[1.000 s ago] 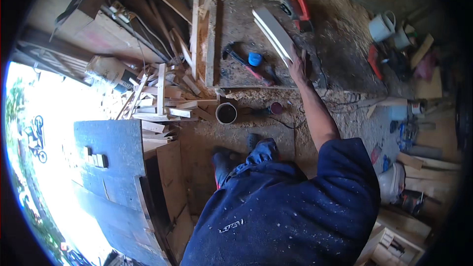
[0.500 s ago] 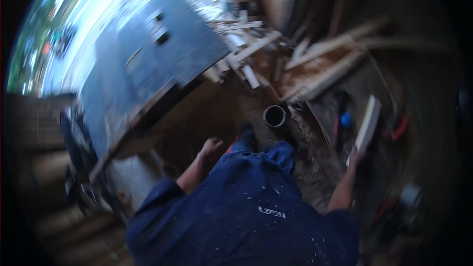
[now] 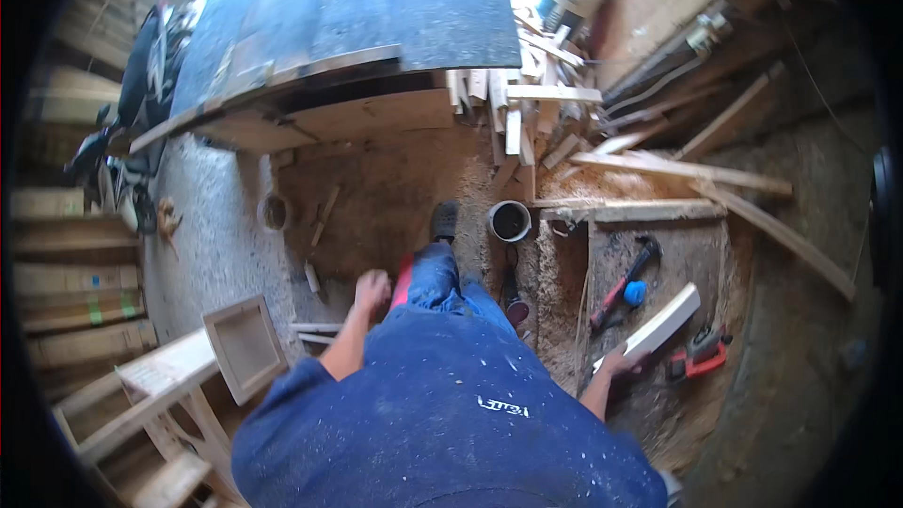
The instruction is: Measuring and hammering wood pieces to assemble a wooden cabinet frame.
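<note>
On my right, my right hand (image 3: 621,360) is closed around the lower end of a pale wooden board (image 3: 666,320), which slants up and away over a wooden work surface (image 3: 701,226). A hammer (image 3: 628,282) with a red and black handle lies just beyond the board, with a blue round thing (image 3: 634,293) against it. Close to the board's right side sits a red and black tool (image 3: 701,355) of a kind I cannot make out. My left hand (image 3: 373,290) hangs beside my left leg, its fingers loosely curled and nothing showing in them.
A dark-topped table (image 3: 376,23) stands ahead. Offcuts (image 3: 527,103) are heaped at its right end. A bucket (image 3: 509,220) stands near my feet. Long planks (image 3: 687,169) lie at the right. Wooden furniture frames (image 3: 169,367) are at lower left, a motorcycle (image 3: 141,113) beyond.
My view has swung round and steadied, so the table now lies straight ahead and the wooden frames show at lower left. The board remains in my right hand, now tilted more to the right.
</note>
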`<state>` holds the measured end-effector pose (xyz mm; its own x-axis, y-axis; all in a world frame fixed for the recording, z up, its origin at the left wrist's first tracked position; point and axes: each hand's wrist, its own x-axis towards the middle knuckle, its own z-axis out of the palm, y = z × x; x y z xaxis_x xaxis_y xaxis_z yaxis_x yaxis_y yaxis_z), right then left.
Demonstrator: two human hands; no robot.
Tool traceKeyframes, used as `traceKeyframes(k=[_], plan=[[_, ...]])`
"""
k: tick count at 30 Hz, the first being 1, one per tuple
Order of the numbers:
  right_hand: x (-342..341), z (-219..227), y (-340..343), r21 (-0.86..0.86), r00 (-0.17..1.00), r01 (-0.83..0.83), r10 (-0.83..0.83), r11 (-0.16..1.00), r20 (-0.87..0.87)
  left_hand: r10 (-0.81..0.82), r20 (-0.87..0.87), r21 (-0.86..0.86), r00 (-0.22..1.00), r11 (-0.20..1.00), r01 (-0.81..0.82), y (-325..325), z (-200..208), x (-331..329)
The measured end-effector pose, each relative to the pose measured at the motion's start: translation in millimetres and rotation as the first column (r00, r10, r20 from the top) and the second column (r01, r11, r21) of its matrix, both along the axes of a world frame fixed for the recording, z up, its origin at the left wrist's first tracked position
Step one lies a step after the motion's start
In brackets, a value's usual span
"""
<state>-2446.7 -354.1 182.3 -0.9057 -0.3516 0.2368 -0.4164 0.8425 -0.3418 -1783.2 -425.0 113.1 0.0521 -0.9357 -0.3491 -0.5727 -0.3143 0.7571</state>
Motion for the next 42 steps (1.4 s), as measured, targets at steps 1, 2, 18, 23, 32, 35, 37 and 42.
traceKeyframes(k=[1,2,18,23,32,35,37,42], plan=[[3,12,-9,-0.041,0.999,0.047,-0.047,0.998,-0.001,-0.262,0.572,-0.167,0.778,0.89,0.423,43,-8,1],[6,26,-18,-0.14,0.998,0.028,-0.036,0.99,-0.056,-0.382,0.489,-0.04,0.784,0.888,0.458,84,-11,7],[-109,87,-711,-0.776,0.61,-0.197,0.695,0.599,0.381,0.149,0.126,0.505,0.981,0.841,-0.193,-43,-29,17],[-175,64,-877,-0.757,0.737,-0.078,0.549,0.649,0.394,0.373,0.073,0.414,0.925,0.833,-0.368,-146,16,28],[-207,66,-911,-0.723,0.707,-0.15,0.584,0.674,0.397,0.308,0.107,0.696,0.945,0.656,-0.292,-193,67,-10],[-206,77,-905,-0.648,0.737,-0.088,0.487,0.757,0.469,0.303,0.102,0.681,0.948,0.673,-0.289,-211,60,-10],[-197,82,-915,-0.657,0.796,-0.136,0.477,0.741,0.373,0.339,0.093,0.635,0.936,0.704,-0.317,-211,58,-8],[-187,94,-935,-0.611,0.756,-0.113,0.467,0.783,0.458,0.63,-0.173,0.394,0.757,0.749,-0.533,-204,50,-14]])
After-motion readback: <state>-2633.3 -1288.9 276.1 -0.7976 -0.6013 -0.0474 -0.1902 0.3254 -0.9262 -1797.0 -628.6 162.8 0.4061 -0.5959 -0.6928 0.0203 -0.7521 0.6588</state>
